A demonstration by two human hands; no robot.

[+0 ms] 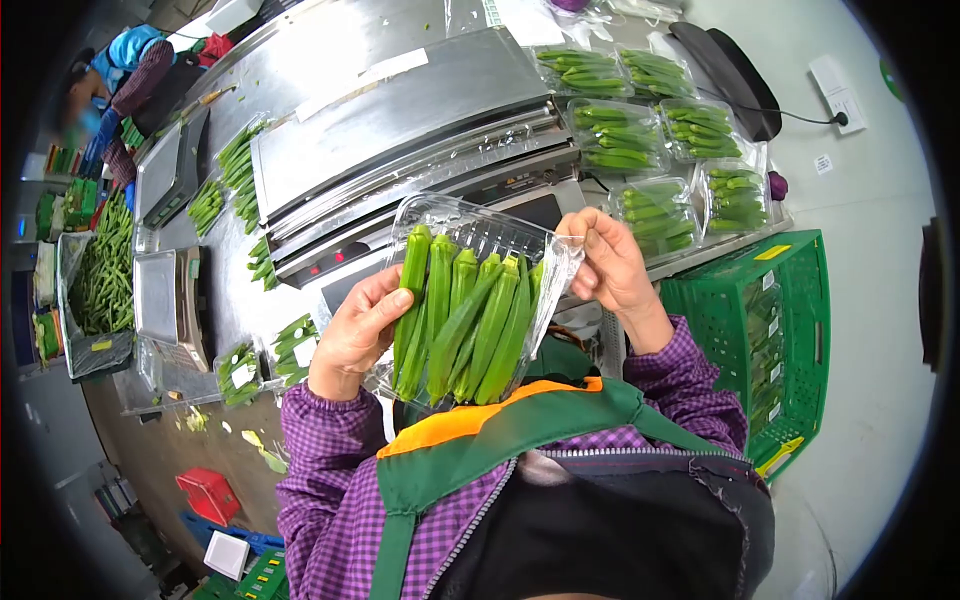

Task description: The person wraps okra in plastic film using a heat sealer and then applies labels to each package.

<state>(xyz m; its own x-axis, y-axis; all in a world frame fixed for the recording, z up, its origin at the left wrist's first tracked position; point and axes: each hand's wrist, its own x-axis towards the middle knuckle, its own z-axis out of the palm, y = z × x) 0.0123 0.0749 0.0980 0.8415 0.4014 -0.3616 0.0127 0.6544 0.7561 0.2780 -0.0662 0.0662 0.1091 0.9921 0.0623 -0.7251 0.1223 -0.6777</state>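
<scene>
In front of my chest I hold a clear plastic tray (440,212) with several green okra pods (465,315) lying side by side in it. My left hand (362,325) is closed around the tray's left side, its thumb pressed on the leftmost pod. At the upper right corner, my right hand (612,265) pinches crinkled clear plastic film (562,265) between thumb and fingers. The film hangs down along the tray's right side. Behind the tray stands a steel wrapping machine (400,130), partly hidden by it.
Several wrapped okra packs (610,135) sit at the upper right, above a green crate (820,330) holding more packs. Scales (165,300) and loose okra (240,165) are on the left, near a bin of green pods (103,265). Another person (140,70) works at the upper left.
</scene>
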